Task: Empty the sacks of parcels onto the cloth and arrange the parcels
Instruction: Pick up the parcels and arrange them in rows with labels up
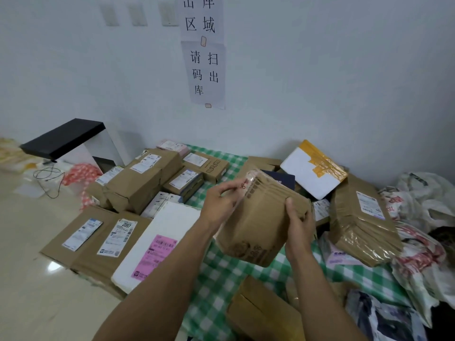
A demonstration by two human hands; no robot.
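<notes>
I hold a brown cardboard parcel (258, 222) tilted in the air above the green checked cloth (221, 274). My left hand (221, 203) grips its upper left edge; my right hand (296, 222) grips its right side, thumb on top. On the left of the cloth, parcels lie in rows: taped brown boxes (140, 183), flat cartons with labels (98, 239) and a white foam box with a pink label (157, 244). At the back right lie a white foam box with yellow tape (312, 173) and a large taped brown parcel (362, 222).
Crumpled white sacks (423, 210) with red print lie along the right side. A brown box (263, 313) sits near the cloth's front edge. A black-topped stand (64, 139) with a cable is at the left, by a red patterned bag (81, 173). A white wall with paper signs (204, 57) is behind.
</notes>
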